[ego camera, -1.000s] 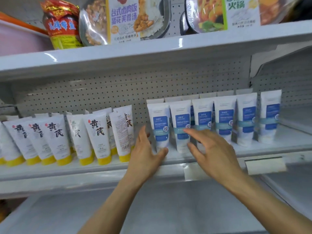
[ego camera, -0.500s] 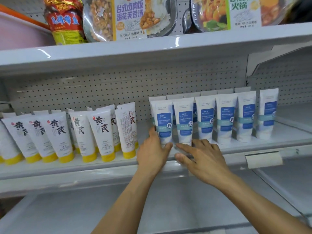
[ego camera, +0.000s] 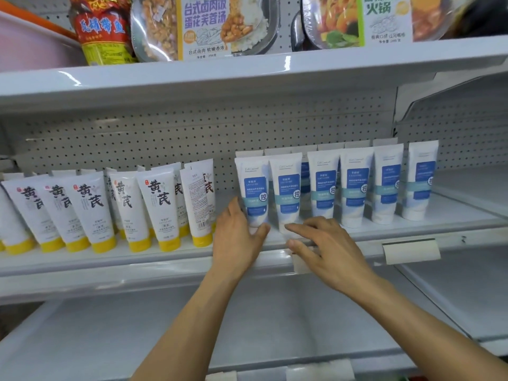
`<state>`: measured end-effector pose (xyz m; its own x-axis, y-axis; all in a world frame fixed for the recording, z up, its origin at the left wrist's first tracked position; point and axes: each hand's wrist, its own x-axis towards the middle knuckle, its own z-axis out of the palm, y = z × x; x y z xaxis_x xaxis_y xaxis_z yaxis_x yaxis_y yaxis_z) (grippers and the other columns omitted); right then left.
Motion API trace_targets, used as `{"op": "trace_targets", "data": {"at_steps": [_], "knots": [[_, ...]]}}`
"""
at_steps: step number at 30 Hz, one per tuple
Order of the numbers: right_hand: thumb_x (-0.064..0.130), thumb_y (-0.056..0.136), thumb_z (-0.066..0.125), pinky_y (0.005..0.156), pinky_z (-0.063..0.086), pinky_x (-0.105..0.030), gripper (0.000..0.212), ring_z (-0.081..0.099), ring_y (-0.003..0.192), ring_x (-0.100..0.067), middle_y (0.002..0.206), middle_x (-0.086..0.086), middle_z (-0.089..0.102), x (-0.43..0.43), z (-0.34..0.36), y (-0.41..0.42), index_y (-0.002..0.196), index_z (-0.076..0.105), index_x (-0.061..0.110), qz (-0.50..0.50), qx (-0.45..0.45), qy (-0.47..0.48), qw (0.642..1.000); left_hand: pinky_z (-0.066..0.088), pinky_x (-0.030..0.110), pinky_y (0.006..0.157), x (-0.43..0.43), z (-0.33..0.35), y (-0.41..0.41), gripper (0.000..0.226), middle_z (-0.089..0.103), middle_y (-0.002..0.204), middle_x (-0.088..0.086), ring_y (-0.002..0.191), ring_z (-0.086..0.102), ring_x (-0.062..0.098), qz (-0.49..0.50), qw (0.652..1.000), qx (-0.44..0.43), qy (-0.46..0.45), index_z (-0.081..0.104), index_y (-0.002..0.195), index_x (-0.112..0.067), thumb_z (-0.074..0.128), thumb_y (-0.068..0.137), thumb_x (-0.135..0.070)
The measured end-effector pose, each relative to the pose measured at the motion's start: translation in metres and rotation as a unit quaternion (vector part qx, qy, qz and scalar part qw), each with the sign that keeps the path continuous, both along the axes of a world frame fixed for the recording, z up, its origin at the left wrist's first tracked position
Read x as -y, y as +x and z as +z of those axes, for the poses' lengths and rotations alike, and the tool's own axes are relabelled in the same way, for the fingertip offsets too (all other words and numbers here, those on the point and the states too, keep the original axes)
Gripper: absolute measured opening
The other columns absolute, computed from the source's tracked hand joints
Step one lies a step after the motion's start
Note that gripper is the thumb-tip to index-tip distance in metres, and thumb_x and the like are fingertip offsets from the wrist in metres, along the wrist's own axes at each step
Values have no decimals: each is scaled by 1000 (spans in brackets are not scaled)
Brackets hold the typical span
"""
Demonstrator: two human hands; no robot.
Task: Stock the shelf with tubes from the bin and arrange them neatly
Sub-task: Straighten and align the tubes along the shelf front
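White pegboard-backed shelf [ego camera: 357, 237]: upright blue-label tubes [ego camera: 287, 193] near its front edge. Left hand [ego camera: 236, 240], open, flanks the leftmost tube; right hand [ego camera: 327, 248], open and empty, fingertips at the neighbouring tube's base.

We find bare shelf [ego camera: 467, 207] right of the blue-label tubes [ego camera: 354, 188]. A narrow gap separates them from the yellow-capped tubes [ego camera: 165, 207]. Packed rows block rearward access.
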<state>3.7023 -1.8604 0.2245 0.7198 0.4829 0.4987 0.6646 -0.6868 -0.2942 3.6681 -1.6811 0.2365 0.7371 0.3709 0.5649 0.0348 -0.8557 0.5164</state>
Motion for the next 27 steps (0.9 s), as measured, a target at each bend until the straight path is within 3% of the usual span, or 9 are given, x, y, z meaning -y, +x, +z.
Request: {"op": "trace_targets", "data": {"at_steps": [3, 6, 9, 14, 18, 21, 27], "knots": [[46, 95, 49, 90, 45, -32, 38, 51, 110, -14, 118, 5, 59, 26, -6, 2, 126, 62, 30, 17, 37, 63, 997, 36, 28, 92, 14, -12, -12, 68, 49, 123, 11, 113, 47, 27, 49, 991, 96, 81, 40, 134, -7, 73, 79, -28], [44, 91, 48, 87, 45, -33, 39, 53, 107, -20, 113, 1, 60, 57, -10, 11, 120, 65, 24, -18, 69, 94, 993, 38, 26, 88, 48, -21, -18, 51, 54, 115, 6, 105, 51, 21, 2, 981, 161, 108, 49, 125, -13, 71, 79, -24], [41, 94, 50, 88, 44, -34, 37, 50, 111, -22, 118, -2, 58, 83, -11, 22, 124, 63, 25, -61, 65, 93, 992, 43, 29, 89, 88, -26, -11, 42, 56, 117, 1, 107, 54, 20, -55, 983, 120, 125, 55, 123, -19, 62, 83, -29], [47, 97, 41, 100, 39, -33, 44, 40, 126, -19, 139, -1, 48, 100, -5, 34, 139, 47, 35, -60, 27, 15, 998, 44, 38, 100, 122, -33, 6, 56, 56, 133, 10, 116, 57, 30, -49, 985, 19, 162, 52, 134, -20, 57, 81, -35], [42, 99, 40, 103, 35, -31, 48, 38, 130, -22, 146, -3, 41, 99, 0, 41, 146, 34, 38, -38, 27, -41, 998, 39, 39, 101, 133, -20, 17, 63, 36, 150, 10, 122, 48, 32, -24, 986, -49, 160, 37, 145, -28, 38, 82, -31], [42, 97, 44, 102, 35, -31, 53, 40, 129, -25, 145, -6, 40, 98, 4, 47, 147, 28, 41, -26, 10, -56, 998, 38, 39, 101, 136, -14, 27, 60, 19, 157, 7, 125, 44, 31, -12, 982, -83, 172, 24, 149, -36, 41, 92, -33], [38, 92, 46, 100, 42, -37, 58, 44, 124, -29, 141, -8, 46, 93, 6, 65, 146, 28, 46, 12, -14, -64, 998, 41, 38, 96, 139, -6, 36, 60, 24, 153, 9, 123, 46, 32, 7, 978, -132, 164, 26, 148, -39, 43, 91, -28]]}}
